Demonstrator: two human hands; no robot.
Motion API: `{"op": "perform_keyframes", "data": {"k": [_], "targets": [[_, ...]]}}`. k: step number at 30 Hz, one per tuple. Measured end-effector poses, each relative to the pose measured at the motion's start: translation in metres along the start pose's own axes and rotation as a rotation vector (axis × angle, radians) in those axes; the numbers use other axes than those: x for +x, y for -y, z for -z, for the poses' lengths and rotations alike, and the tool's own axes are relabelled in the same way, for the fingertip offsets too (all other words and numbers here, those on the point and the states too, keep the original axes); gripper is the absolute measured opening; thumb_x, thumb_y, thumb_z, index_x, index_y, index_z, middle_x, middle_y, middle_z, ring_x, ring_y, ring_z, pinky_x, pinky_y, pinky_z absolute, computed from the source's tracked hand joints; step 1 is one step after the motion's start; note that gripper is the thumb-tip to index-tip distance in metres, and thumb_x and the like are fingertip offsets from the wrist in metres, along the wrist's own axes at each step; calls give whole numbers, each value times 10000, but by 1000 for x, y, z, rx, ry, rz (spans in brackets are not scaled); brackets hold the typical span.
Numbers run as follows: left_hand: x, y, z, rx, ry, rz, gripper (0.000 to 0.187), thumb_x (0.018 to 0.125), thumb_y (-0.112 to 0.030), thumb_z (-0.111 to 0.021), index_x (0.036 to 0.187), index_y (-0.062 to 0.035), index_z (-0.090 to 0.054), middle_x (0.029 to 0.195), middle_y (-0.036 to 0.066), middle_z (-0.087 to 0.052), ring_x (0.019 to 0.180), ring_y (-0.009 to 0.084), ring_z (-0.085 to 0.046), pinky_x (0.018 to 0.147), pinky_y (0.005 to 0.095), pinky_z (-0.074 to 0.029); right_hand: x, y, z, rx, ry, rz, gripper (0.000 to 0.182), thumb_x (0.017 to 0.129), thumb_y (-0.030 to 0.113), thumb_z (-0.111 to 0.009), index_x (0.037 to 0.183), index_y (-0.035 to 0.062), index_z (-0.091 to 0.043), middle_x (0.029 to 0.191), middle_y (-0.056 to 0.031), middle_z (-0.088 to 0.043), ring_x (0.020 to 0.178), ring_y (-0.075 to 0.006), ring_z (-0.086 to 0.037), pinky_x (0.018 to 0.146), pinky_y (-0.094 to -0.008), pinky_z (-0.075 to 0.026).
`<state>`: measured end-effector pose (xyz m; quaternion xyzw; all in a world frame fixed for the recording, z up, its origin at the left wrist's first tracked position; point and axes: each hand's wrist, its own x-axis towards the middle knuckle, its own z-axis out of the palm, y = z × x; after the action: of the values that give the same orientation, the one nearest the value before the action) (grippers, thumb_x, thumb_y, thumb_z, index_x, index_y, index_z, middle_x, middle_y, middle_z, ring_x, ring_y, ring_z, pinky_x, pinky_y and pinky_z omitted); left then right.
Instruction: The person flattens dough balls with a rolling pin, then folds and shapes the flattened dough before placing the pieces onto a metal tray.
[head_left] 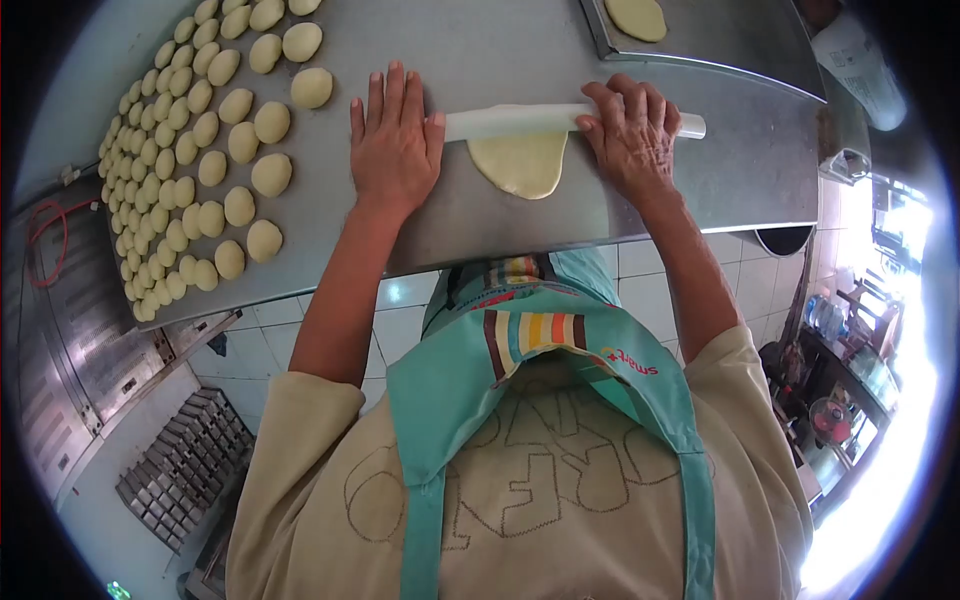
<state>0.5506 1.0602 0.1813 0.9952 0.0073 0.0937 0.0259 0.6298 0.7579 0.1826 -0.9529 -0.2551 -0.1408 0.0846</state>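
A white rolling pin (520, 121) lies across a flattened piece of pale dough (520, 168) on the metal table (455, 215). My left hand (395, 150) is spread flat, fingers pointing away from me, with its thumb side at the pin's left end. The fingers of my right hand (633, 130) are bent over the right part of the pin, whose tip sticks out beyond them. The dough shows mostly on the near side of the pin, between both hands.
Many round dough balls (240, 140) cover the left part of the table. At the top right a dark metal tray (700, 65) holds a flat dough disc (637, 17). A white container (860, 70) stands at the far right. The table's near edge runs below my wrists.
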Motion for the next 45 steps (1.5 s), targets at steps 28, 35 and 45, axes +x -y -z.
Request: {"op": "perform_keyframes", "data": {"k": [28,35,45], "targets": [[-80,12,32,-254,-44,-261,523,950,-229,-718,1448,-131,-596,1330,75,-628,1262,304,-580,1087,491,-435,-107,37,68,128,198,58,487,891,107,-728,1351,196,-594,1252,-76,-639,1219,-285,-620,1027,-494,-450],[-73,-7,74,-200,-57,-97,505,914,-191,-758,1394,-101,-629,1193,106,-626,1099,329,-598,954,487,-483,-10,5,63,158,73,282,502,904,90,-727,1375,241,-645,1252,-45,-702,1223,-253,-655,1101,-472,-460],[-168,-58,64,-257,3,409,517,925,-214,-749,1406,-82,-611,1180,134,-627,1110,358,-619,929,505,-497,36,25,15,159,175,676,595,868,81,-740,1409,301,-630,1418,9,-648,1351,-237,-584,1233,-464,-405]]}}
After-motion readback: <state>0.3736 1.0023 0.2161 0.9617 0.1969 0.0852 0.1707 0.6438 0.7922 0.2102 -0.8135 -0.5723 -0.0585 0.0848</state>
